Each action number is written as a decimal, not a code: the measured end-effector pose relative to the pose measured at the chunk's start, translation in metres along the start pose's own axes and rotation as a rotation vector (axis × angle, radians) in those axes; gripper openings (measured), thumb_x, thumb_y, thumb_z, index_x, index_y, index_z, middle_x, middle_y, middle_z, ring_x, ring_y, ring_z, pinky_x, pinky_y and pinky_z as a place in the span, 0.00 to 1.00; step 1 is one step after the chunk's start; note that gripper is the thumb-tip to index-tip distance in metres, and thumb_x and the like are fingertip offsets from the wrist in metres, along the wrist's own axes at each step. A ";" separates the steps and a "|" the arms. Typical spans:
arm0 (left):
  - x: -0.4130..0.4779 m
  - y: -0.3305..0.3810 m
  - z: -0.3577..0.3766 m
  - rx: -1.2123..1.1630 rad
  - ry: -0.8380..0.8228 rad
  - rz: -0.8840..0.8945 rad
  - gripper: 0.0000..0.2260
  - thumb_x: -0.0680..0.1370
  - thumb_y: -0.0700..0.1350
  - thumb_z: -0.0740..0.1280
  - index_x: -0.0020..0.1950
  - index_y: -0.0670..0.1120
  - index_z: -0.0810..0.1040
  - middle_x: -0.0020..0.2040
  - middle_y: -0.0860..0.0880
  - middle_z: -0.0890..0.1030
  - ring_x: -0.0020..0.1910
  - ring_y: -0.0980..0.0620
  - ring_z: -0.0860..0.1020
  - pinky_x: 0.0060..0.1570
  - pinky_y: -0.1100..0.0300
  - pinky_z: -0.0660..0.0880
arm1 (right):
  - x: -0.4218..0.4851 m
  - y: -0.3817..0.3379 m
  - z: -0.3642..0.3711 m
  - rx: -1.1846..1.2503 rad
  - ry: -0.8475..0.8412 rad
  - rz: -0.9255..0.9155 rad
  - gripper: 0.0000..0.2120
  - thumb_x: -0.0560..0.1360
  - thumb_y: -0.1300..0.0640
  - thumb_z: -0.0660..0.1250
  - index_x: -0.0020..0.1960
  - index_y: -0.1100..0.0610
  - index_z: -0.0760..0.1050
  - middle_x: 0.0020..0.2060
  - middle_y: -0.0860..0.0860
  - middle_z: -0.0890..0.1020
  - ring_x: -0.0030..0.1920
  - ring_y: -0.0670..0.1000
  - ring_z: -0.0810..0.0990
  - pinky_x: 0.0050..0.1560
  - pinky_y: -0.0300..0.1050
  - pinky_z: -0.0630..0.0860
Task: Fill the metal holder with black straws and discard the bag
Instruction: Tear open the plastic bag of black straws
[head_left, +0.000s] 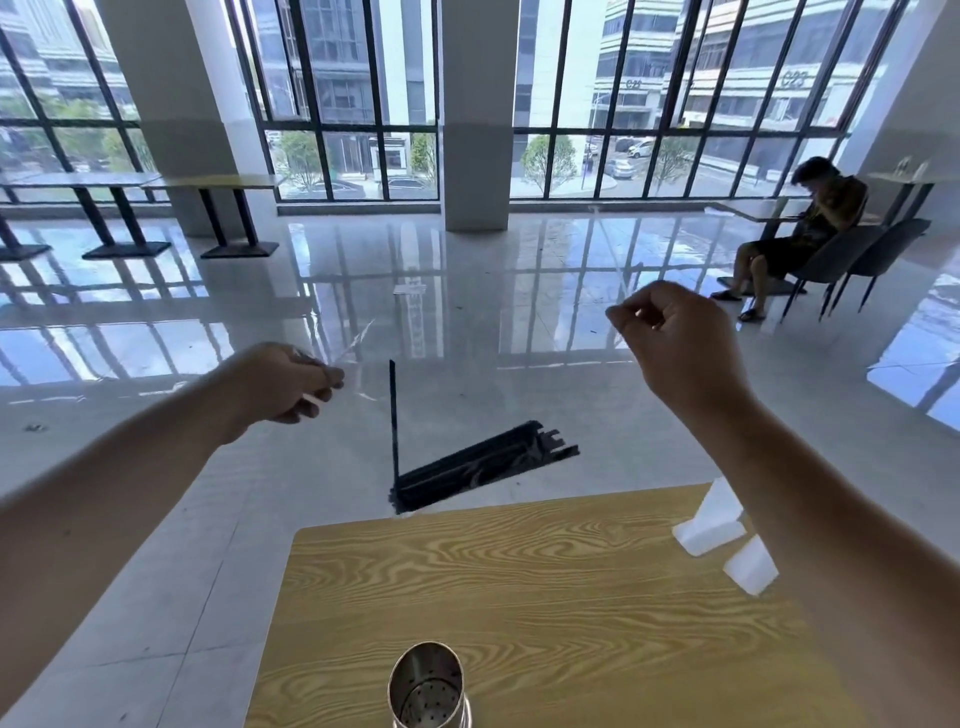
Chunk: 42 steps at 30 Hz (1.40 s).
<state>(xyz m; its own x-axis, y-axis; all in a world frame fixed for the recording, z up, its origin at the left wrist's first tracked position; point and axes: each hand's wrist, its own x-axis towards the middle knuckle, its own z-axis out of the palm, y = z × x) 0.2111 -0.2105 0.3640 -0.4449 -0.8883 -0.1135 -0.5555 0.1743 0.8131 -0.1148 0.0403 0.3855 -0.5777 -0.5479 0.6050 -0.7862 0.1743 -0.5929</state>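
The left hand (291, 384) is curled and pinches one upper edge of the clear bag (363, 332), held up over the floor beyond the tabletop (519, 571). The film is nearly invisible, so where exactly it is gripped is hard to tell. Just right of that hand one straw (393, 415) stands upright, seemingly against the bag's side. Below it, near the front of the tabletop, the holder (428, 686) stands upright, and its perforated bottom shows bare: no straws are in it yet. Higher up, the bundle of straws (483, 462) lies slanted in what looks like the bottom of the bag, hanging between the two hands. The right hand (675, 343) is raised, its fingers curled and pinching the bag's other edge. By my reading the bag is just being opened; filling the holder and throwing the bag away are both left to do.
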 end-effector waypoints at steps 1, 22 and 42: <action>-0.002 -0.002 0.002 0.007 -0.008 -0.015 0.08 0.79 0.48 0.77 0.48 0.43 0.86 0.41 0.47 0.86 0.33 0.51 0.82 0.36 0.59 0.78 | 0.007 -0.005 -0.004 0.005 -0.004 -0.013 0.08 0.78 0.49 0.75 0.43 0.51 0.82 0.31 0.45 0.81 0.32 0.43 0.77 0.35 0.39 0.70; -0.030 0.116 0.051 0.402 -0.730 0.211 0.27 0.69 0.67 0.72 0.60 0.51 0.85 0.57 0.51 0.89 0.53 0.51 0.87 0.53 0.55 0.80 | 0.009 -0.086 0.029 -0.250 -0.561 -0.509 0.10 0.77 0.44 0.76 0.44 0.49 0.83 0.36 0.43 0.80 0.39 0.48 0.78 0.40 0.44 0.69; -0.069 0.114 0.050 0.476 0.232 0.554 0.38 0.62 0.87 0.59 0.38 0.51 0.75 0.32 0.52 0.79 0.32 0.50 0.77 0.32 0.53 0.75 | 0.004 -0.085 0.025 0.275 -0.851 0.377 0.13 0.80 0.54 0.69 0.37 0.56 0.79 0.29 0.54 0.83 0.25 0.51 0.80 0.25 0.39 0.74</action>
<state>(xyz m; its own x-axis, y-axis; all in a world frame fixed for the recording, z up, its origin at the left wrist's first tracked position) 0.1437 -0.1079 0.4362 -0.6168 -0.6751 0.4046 -0.5603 0.7377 0.3767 -0.0452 0.0026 0.4249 -0.3440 -0.9228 -0.1734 -0.4406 0.3217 -0.8381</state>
